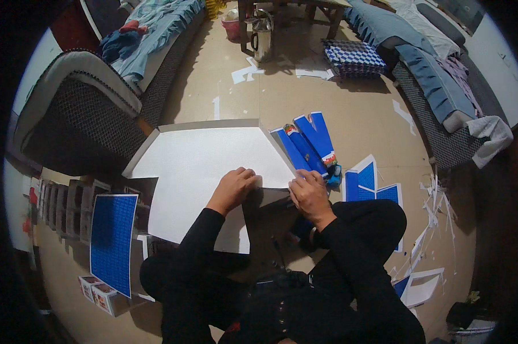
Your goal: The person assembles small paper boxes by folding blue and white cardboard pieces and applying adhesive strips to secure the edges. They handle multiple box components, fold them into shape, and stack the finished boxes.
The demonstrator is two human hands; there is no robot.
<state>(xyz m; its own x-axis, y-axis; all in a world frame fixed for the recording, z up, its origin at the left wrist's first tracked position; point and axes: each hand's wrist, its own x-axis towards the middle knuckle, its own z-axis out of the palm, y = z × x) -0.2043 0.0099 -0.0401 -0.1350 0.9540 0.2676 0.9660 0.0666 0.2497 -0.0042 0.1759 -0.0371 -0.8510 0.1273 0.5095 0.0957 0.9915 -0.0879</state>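
Observation:
A large white cardboard sheet lies across my lap and the floor ahead, its far and left borders folded up as narrow rims. My left hand rests on the sheet with curled fingers gripping its near edge beside a notch. My right hand pinches the same sheet at its right corner, fingers bent and pressed together. Just beyond the right hand lie rolled or folded blue printed card pieces. The fingertips of both hands partly hide the edge they hold.
Blue-and-white card pieces and thin white paper strips lie at right. A blue panel leans at left, near grey boxlike pieces. Sofas flank both sides. A metal kettle and checkered bundle stand ahead.

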